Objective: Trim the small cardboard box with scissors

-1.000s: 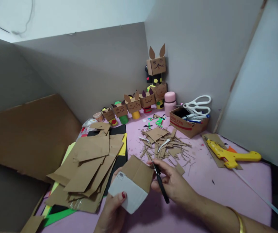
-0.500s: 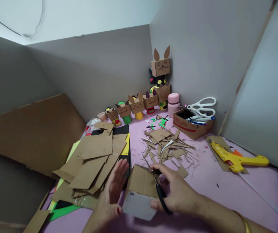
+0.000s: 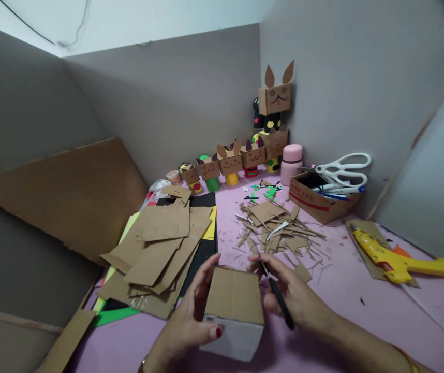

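A small cardboard box (image 3: 234,295), brown on top with a pale label side facing me, sits in front of me. My left hand (image 3: 189,320) is closed around its left side, the red-nailed thumb on the label face and the fingers behind. In my right hand (image 3: 301,296) is a pair of scissors (image 3: 281,303) with black handles, blades pointing up and away beside the box's far right corner. The right fingertips are near the box's right edge; I cannot tell whether they touch it. Cardboard scraps (image 3: 274,228) lie beyond the box.
Flat cardboard pieces (image 3: 163,223) are stacked at left over coloured sheets. Box-headed animal figures (image 3: 232,161) line the back beside a pink flask (image 3: 292,163). At right are a carton (image 3: 313,202) holding white scissors (image 3: 342,168) and pens, and a yellow glue gun (image 3: 400,261).
My left hand has gone from spread beside the box to gripping it. The right thumb has come off the label face, and the scissors have moved right. The view has shifted left.
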Available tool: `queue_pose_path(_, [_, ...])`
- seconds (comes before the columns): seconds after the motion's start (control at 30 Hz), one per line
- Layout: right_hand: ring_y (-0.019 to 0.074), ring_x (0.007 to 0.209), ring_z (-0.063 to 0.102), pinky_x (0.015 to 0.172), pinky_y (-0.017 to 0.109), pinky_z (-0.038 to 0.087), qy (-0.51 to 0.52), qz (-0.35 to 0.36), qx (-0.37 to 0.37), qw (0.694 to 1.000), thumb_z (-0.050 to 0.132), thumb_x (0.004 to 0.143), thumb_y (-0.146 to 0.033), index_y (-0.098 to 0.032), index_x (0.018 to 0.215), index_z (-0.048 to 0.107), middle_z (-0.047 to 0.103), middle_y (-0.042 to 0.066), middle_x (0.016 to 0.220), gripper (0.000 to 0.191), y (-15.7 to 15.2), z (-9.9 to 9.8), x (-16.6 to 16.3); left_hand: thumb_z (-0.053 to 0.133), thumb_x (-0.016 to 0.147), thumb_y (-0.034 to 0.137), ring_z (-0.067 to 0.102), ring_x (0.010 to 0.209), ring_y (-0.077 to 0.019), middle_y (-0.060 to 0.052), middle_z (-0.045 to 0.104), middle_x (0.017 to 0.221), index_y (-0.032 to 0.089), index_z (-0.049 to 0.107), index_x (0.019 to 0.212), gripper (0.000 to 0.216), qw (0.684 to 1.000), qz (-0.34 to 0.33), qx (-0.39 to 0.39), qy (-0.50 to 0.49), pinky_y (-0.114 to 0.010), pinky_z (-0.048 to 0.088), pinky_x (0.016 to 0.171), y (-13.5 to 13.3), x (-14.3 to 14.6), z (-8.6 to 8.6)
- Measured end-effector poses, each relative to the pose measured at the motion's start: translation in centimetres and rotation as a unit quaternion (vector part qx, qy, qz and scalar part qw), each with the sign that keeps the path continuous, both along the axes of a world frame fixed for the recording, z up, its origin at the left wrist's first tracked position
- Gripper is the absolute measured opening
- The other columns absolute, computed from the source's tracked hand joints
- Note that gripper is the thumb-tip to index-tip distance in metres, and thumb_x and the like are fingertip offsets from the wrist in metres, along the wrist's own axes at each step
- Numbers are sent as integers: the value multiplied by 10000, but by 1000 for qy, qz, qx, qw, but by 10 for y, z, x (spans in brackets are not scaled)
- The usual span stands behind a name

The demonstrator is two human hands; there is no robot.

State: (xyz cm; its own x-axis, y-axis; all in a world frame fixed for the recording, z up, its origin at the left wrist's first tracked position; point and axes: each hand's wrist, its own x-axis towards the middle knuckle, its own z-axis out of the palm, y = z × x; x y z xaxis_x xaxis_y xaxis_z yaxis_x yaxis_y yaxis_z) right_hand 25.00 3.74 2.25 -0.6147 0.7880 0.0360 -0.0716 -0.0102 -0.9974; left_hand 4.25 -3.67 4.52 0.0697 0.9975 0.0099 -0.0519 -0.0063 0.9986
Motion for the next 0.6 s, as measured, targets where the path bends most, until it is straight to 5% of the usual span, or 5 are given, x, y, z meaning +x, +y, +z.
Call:
queue_pose_path(0.17, [197, 875, 565, 735, 297, 447, -67, -97, 84, 989, 621, 781, -369, -194, 1263, 481, 600, 59, 1015, 531, 13, -8, 1, 821, 525, 459, 303, 1343, -360, -62, 459, 1428, 337, 511, 1285, 830, 998, 31, -14, -46, -391, 376, 986, 2, -4, -3])
queue_pose_path(0.3, [192, 749, 574, 673, 288, 441, -154, -59, 159, 974, 615, 786, -338, -174, 1129, 587, 628, 29, 833, 381, 16, -14, 1, 825, 526, 430, 470, 1220, -344, -65, 535, 1347, 328, 498, 1291, 839, 995, 24, -48, -81, -376, 422, 926, 2, -13, -2])
queue_pose_path(0.47, [233, 910, 567, 795, 327, 430, -229, -57, 187, 954, 666, 709, -290, -186, 1124, 594, 631, 73, 1030, 434, 23, -9, 2, 825, 516, 462, 580, 1065, -313, -74, 627, 1203, 299, 551, 1244, 794, 994, 12, -87, -69, -376, 469, 861, 6, -30, -1])
queue_pose_path(0.6, [177, 712, 536, 622, 256, 402, -250, -45, 194, 948, 709, 671, -327, -211, 982, 621, 592, -2, 788, 343, 31, -5, 1, 833, 501, 463, 579, 1073, -293, -65, 642, 1176, 299, 614, 1165, 718, 998, -12, -60, -30, -350, 458, 882, 11, -42, -8])
